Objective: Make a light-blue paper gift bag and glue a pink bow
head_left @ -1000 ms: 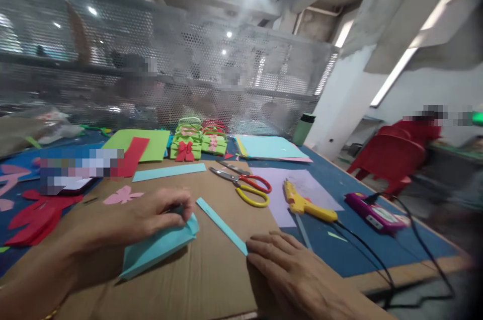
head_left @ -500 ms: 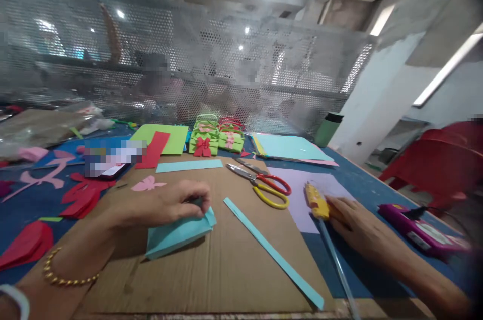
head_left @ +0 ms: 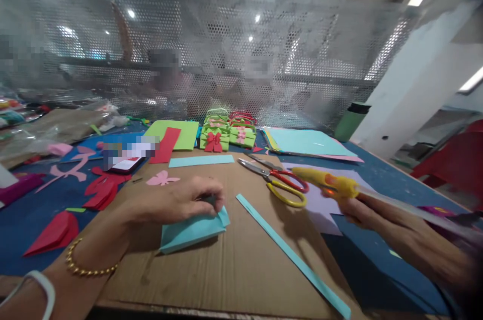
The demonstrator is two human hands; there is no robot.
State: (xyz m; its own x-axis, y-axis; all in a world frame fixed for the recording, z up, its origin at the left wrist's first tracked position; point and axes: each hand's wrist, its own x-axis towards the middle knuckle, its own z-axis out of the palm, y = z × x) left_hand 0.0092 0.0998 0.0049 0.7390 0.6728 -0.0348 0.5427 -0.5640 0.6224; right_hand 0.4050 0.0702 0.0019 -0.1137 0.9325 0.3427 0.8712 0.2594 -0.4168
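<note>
My left hand (head_left: pixel 188 202), fingers curled together, grips the top edge of a light blue folded piece (head_left: pixel 192 233) that looks like a small box or pouch on the cardboard. My right hand (head_left: pixel 381 217) is wrapped round a yellow hot glue gun (head_left: pixel 320 179), held above the table. A clear glue stick (head_left: pixel 396 202) trails from its rear, and a small orange light glows on its side. Between the hands lies a narrow light blue strip (head_left: pixel 290 254). Scissors (head_left: pixel 275 176) with red and yellow handles rest beyond it, near the glue gun's nozzle.
Cardboard (head_left: pixel 211 285) covers the blue table. Small green bags (head_left: pixel 215 131) with bows stand at the back. Left are a phone (head_left: pixel 130 156), a pink butterfly cutout (head_left: pixel 162 178) and red pieces (head_left: pixel 56 234). Coloured sheets (head_left: pixel 309 142) and a green bottle (head_left: pixel 350 121) stand right.
My right hand has lifted the glue gun off the purple sheet and turned its nozzle to the left. My left hand stays on the light blue piece. The view has shifted slightly.
</note>
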